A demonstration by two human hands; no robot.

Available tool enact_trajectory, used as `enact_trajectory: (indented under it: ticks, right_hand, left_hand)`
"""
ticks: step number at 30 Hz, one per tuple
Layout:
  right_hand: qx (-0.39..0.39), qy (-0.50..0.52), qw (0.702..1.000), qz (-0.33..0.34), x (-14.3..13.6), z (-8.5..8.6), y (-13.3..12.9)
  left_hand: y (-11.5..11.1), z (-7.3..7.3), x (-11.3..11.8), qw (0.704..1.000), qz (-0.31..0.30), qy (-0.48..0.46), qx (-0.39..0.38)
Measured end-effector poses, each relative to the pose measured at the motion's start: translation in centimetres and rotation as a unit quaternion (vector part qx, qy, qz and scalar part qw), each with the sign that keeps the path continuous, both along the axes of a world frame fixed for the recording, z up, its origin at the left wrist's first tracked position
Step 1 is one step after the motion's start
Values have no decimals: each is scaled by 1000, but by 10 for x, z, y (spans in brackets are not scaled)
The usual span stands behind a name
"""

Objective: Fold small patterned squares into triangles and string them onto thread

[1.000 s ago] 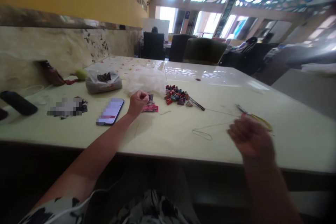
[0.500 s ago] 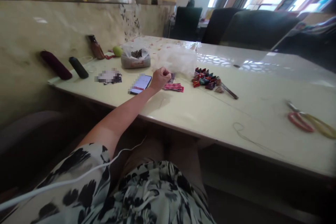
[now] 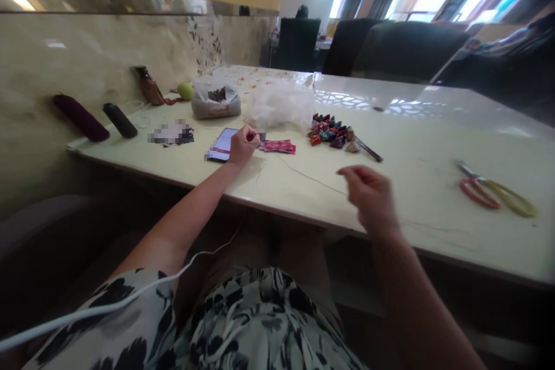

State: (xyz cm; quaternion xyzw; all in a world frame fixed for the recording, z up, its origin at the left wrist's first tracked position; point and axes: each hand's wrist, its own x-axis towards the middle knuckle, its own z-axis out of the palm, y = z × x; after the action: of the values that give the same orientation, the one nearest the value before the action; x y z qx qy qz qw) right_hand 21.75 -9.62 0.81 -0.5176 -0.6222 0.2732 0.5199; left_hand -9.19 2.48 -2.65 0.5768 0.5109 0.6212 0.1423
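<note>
My left hand [image 3: 243, 145] is closed in a pinch above the table, beside the phone [image 3: 222, 144]. At its fingertips shows a small dark purple cloth piece [image 3: 262, 140]; whether the fingers grip it is hard to tell. Just right of that lies a pink-red patterned cloth strip [image 3: 281, 146]. My right hand [image 3: 372, 195], slightly blurred, hovers over the front edge with thumb and fingers pressed together; what they hold cannot be made out. A thin thread [image 3: 310, 176] runs from near the cloth toward my right hand, and loose thread [image 3: 442, 230] trails beyond the wrist.
Small folded cloth pieces [image 3: 332, 132] lie beside a slim metal tool [image 3: 368, 149]. Scissors [image 3: 492, 188] rest on the right. Behind stand a filled plastic bag [image 3: 215, 105] and white fluffy material [image 3: 280, 103]. Thread spools [image 3: 80, 118], a brown bottle [image 3: 150, 87] and a green fruit [image 3: 185, 91] are at left.
My right hand has come into view from the lower right. My left hand has drawn back a little to the left, with the purple cloth now farther left too. The view has shifted slightly.
</note>
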Motion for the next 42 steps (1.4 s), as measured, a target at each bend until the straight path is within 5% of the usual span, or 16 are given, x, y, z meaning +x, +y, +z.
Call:
enact_trajectory:
  ticks: [2,4,7,12,42]
  right_hand:
    - [-38,-22,992,118,-40,-9,-10]
    - [-28,-63,984,165,-65,-18,-24]
    - [23,-95,987,126,-72,-28,-28]
    - [4,31,998,60,-55,-35,-1]
    - [4,60,995,76,-57,-28,1]
  left_hand:
    - [1,-2,-1,1000,3,16,6]
    - [1,-3,-3,1000,7,28,8]
    - [1,-3,-3,999,13,41,13]
    - [1,0,0,999,23,42,2]
    - [12,-4,-7,993,102,53,-2]
